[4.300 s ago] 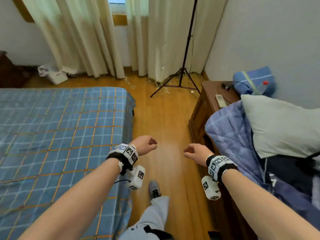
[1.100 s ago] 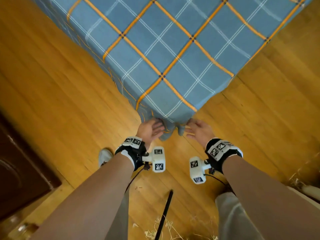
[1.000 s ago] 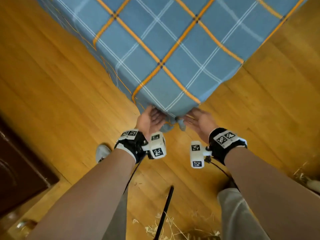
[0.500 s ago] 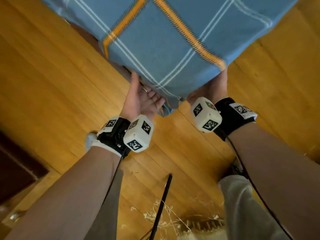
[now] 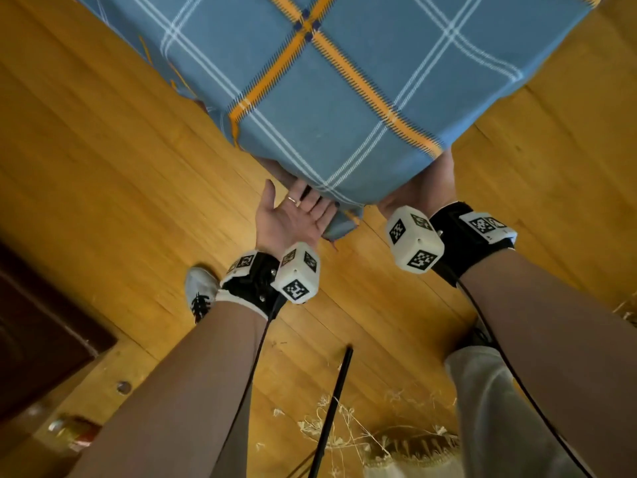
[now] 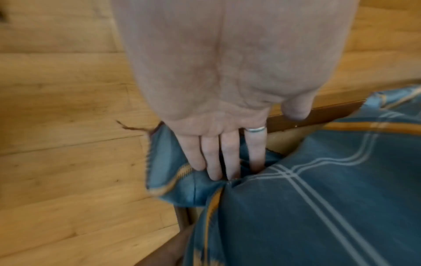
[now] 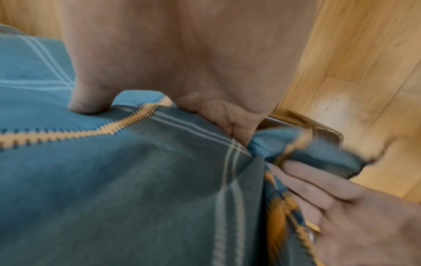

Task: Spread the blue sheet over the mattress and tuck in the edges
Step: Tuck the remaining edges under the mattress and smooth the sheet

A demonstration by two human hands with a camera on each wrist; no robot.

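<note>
The blue plaid sheet [image 5: 344, 98] covers the mattress, whose near corner is raised off the wooden bed frame [image 6: 318, 115]. My right hand [image 5: 427, 188] grips that corner, thumb [image 7: 89, 100] pressed on top of the sheet [image 7: 114, 180] and the fingers hidden beneath. My left hand [image 5: 296, 215] is palm up with straight fingers [image 6: 218, 154], pressing the loose sheet flap [image 6: 164, 162] into the gap under the corner. In the right wrist view the left hand [image 7: 341, 207] touches the bunched flap from the right.
Wooden floor [image 5: 103, 167] surrounds the corner. A black tripod leg [image 5: 331, 408] lies near my legs, with a curtain hem [image 5: 406, 453] and straw bits behind it. A dark wooden cabinet [image 5: 41, 326] stands at the left. My shoe [image 5: 200, 291] is by the left wrist.
I have gone from beside the bed to its corner. My right hand took hold of the corner and raised it; my left hand turned palm up and slid under with the flap.
</note>
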